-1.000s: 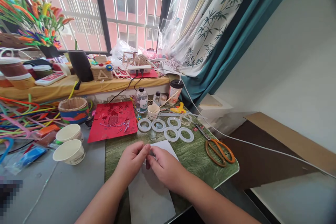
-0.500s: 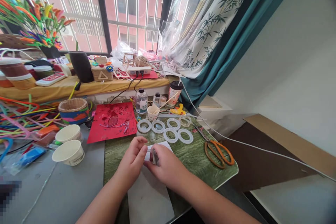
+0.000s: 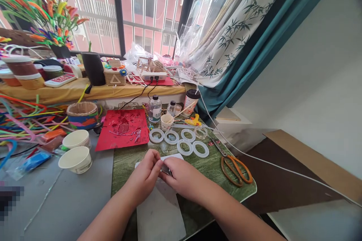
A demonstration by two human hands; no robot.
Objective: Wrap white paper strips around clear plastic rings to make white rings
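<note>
A small grey piece [image 3: 166, 170] is resting between two bare hands at the lower centre of the frame, above a white board [image 3: 160, 214]. The right hand [image 3: 182, 176] is curling narrowly around it, thumb and fingers closing on its sides. The left hand [image 3: 145, 175] is meeting its upper-left end with thumb and fingers drawn close; whether those fingertips are gripping or merely touching, the view is not telling. The piece is lying to the right of the left hand and on the left side of the right hand, the nearer of the two. Its visible long axis seems to be sloping from upper left to lower right, though fingers are hiding much of it.

Just beyond, five white rings [image 3: 201, 155] are lying on the green bench [image 3: 127, 180]. One pair of scissors [image 3: 226, 155] is resting to their right. Two bottles [image 3: 155, 113], one small cup [image 3: 166, 124] and one yellow glue gun [image 3: 194, 121] are standing or lying farther back. One red sheet [image 3: 124, 144] is spreading left of centre, with two paper cups [image 3: 82, 165] sitting near the left edge.
</note>
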